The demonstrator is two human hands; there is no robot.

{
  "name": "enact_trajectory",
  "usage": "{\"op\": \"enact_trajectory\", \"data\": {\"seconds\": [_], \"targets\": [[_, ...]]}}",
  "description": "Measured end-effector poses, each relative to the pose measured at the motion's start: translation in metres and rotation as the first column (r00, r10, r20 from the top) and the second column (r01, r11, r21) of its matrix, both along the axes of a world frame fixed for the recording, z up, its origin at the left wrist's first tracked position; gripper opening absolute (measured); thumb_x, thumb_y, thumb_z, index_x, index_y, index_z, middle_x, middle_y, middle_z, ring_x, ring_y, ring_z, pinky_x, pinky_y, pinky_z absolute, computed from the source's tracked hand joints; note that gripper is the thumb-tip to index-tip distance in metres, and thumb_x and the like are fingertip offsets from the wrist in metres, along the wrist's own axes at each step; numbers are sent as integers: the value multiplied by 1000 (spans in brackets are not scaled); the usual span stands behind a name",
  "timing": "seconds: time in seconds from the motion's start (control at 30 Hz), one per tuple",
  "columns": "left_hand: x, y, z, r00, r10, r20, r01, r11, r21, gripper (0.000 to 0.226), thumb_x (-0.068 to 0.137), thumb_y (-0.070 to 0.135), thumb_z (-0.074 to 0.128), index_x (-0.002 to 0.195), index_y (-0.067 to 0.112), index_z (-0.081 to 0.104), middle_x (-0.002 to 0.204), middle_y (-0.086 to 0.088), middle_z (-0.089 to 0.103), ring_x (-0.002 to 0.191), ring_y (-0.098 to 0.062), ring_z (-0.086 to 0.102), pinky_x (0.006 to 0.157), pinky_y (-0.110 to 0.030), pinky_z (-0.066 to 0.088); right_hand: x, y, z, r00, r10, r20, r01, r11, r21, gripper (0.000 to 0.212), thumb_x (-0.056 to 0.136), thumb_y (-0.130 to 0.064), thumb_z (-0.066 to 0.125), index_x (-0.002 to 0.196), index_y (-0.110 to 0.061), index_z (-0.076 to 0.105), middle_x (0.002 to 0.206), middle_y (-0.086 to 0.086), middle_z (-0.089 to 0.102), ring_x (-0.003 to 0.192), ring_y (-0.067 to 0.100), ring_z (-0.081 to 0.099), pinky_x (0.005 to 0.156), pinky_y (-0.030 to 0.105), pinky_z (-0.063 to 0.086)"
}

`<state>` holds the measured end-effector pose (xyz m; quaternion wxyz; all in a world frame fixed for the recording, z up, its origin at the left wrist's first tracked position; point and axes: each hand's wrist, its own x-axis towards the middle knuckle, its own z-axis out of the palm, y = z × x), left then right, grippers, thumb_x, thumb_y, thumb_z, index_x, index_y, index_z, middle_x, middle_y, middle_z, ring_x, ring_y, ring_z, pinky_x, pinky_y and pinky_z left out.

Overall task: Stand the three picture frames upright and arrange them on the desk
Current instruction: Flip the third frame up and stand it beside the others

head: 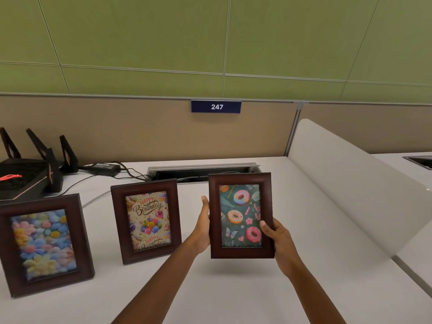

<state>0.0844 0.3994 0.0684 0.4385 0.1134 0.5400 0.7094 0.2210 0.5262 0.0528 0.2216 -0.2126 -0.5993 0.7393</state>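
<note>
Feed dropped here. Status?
Both hands, left and right, hold donut frame above desk. Flower frame, birthday frame standing. Nothing blocking.

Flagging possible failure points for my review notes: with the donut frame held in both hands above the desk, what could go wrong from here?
1. The donut frame is off the desk, shadow beneath it; whether its back stand is open cannot be seen, so it might tip once released.
2. The left hand sits close to the birthday frame; lowering or withdrawing could nudge that frame over.
3. The open cable slot lies just behind; placed too far back, the frame's support could catch there. The right hand grips only the lower corner.
</note>
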Motion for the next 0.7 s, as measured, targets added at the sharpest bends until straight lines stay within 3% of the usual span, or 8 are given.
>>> {"op": "enact_trajectory", "data": {"seconds": [0.17, 0.37, 0.53, 0.7], "targets": [[-5, 6, -6, 997, 41, -61, -44, 998, -40, 63, 88, 60, 8, 105, 26, 59, 130, -13, 57, 110, -28, 58, 100, -46, 43, -8, 2, -13, 1000, 23, 19, -22, 999, -37, 19, 91, -21, 45, 104, -26, 58, 102, -1, 70, 88, 16, 70, 64, 27, 60], [-19, 17, -9, 996, 12, -87, -19, 997, -74, 62, 88, 60, 8, 95, 28, 61, 113, -6, 61, 99, -24, 61, 92, -41, 48, -21, 11, -24, 1000, 10, 18, -8, 995, -95, 19, 91, -20, 45, 103, -27, 58, 101, -5, 70, 87, 12, 70, 62, 25, 59], [-34, 24, -20, 994, 55, -96, -60, 997, -50, 57, 89, 58, 10, 92, 31, 60, 101, -1, 64, 84, -14, 65, 74, -30, 54, -37, 19, -25, 999, 18, 26, -17, 998, -63, 18, 89, -20, 46, 99, -29, 58, 91, -13, 73, 85, 10, 71, 61, 22, 58], [-44, 25, -35, 993, 91, -69, -92, 996, -14, 57, 88, 59, 12, 95, 32, 61, 94, 4, 69, 80, -12, 70, 66, -26, 58, -50, 25, -30, 998, 30, 59, -29, 999, -19, 18, 91, -22, 43, 105, -31, 51, 106, -6, 64, 97, 14, 64, 70, 21, 59]]}}
